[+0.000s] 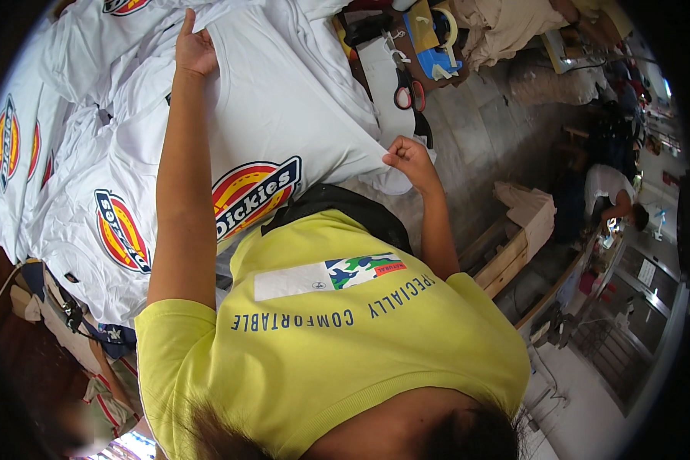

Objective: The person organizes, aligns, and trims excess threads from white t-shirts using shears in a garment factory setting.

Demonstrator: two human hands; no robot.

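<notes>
A white T-shirt [291,84] with a large red, yellow and black print lies spread in front of me. My right hand [411,163] is closed, pinching the shirt's edge at the right and pulling it taut. At the far left side of the same shirt is my left hand [196,50], one digit stretched out and apart from the rest. Its other fingers are partly hidden at the fabric's edge. Around my left arm lies a heap of more white shirts [77,176] with the same kind of print.
Scissors [408,93] with red and black handles lie right of the shirt, near a blue tape dispenser [437,57] with a roll of tape. Beige cloth [487,31] is piled beyond. A wooden bench [510,264] stands at the right; another person [612,195] sits farther off.
</notes>
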